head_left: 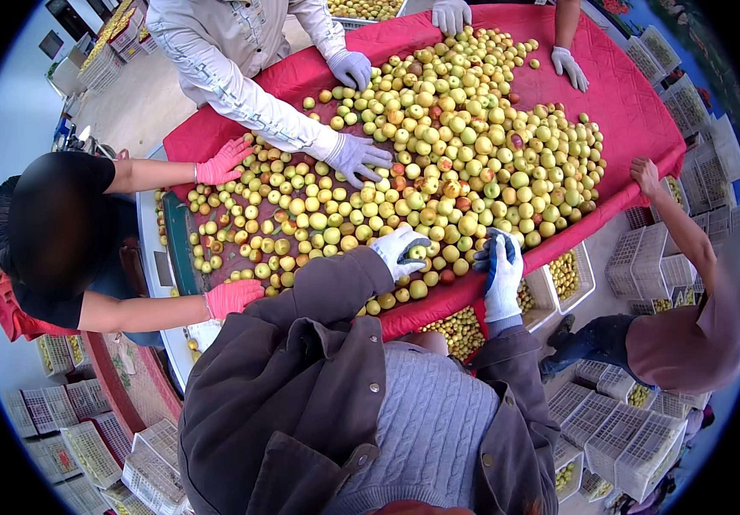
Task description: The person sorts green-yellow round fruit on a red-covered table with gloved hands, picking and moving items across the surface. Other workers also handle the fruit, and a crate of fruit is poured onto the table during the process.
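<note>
Many yellow-green jujube fruits point(453, 154), some blushed red, are spread over a red cloth-covered sorting table point(627, 122). My left hand point(399, 252) wears a white glove with a dark palm. Its fingers and thumb curl around a green jujube point(417, 252) at the near side of the pile. My right hand point(502, 267), gloved the same way, is beside the table's raised near edge point(434, 308). Its dark-coated fingers are bent next to some fruits, and its palm is partly hidden, so I cannot tell whether it holds one.
Opposite, a co-worker's grey-gloved hand point(358, 158) rests on the fruit. Another person's pink-gloved hands point(234, 299) frame the left end, by a green edge point(178, 248). A bare hand point(645, 176) grips the right rim. White crates point(633, 438) stack at right; fruit-filled crates point(563, 277) stand below the table.
</note>
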Demonstrator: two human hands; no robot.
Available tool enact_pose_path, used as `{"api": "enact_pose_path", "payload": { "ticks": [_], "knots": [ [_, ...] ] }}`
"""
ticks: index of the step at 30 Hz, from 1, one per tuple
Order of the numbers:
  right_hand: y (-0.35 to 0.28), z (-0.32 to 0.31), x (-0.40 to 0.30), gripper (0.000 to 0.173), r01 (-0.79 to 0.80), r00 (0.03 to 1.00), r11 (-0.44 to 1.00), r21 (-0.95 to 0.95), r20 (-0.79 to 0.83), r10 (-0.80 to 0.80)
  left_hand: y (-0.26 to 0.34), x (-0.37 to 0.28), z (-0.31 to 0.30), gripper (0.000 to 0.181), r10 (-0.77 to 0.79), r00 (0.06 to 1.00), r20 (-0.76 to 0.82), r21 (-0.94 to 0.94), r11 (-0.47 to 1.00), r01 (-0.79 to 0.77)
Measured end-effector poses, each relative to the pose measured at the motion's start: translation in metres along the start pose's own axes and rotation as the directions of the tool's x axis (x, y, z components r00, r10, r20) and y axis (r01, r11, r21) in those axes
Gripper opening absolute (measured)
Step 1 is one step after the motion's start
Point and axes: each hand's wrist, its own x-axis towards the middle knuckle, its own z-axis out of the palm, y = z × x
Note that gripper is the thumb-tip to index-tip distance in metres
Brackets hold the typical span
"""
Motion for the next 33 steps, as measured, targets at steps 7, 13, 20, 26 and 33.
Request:
{"api": "enact_pose_path", "payload": {
  "ticks": [7,13,20,26,33],
  "knots": [
    [-0.01,0.023,-0.044,0.053,-0.584,0.789,0.263,0.768,0.462,0.404,0.035,0.045,0.005,0.037,0.402,0.886,-0.23,0.212,0.909,-0.358],
    [-0.012,-0.018,-0.006,0.023,-0.018,1.0,0.853,0.522,-0.005,0.024,-0.031,0.107,0.041,0.026,0.383,0.901,-0.202,0.52,0.822,-0.233],
    [-0.003,-0.031,0.01,0.031,0.007,0.998,0.816,0.579,-0.061,0.034,-0.011,0.122,0.045,0.038,-0.058,0.961,0.271,0.806,0.56,-0.193],
    [-0.004,-0.033,0.009,0.033,0.008,1.0,0.764,0.645,0.0,-0.011,-0.027,0.043,0.011,0.042,0.17,0.96,0.221,0.629,0.727,-0.274],
    [-0.005,-0.036,0.011,0.034,-0.024,0.996,0.725,0.688,0.076,-0.038,-0.076,-0.047,0.003,0.056,0.164,0.968,0.19,0.605,0.757,-0.247]
  ]
}}
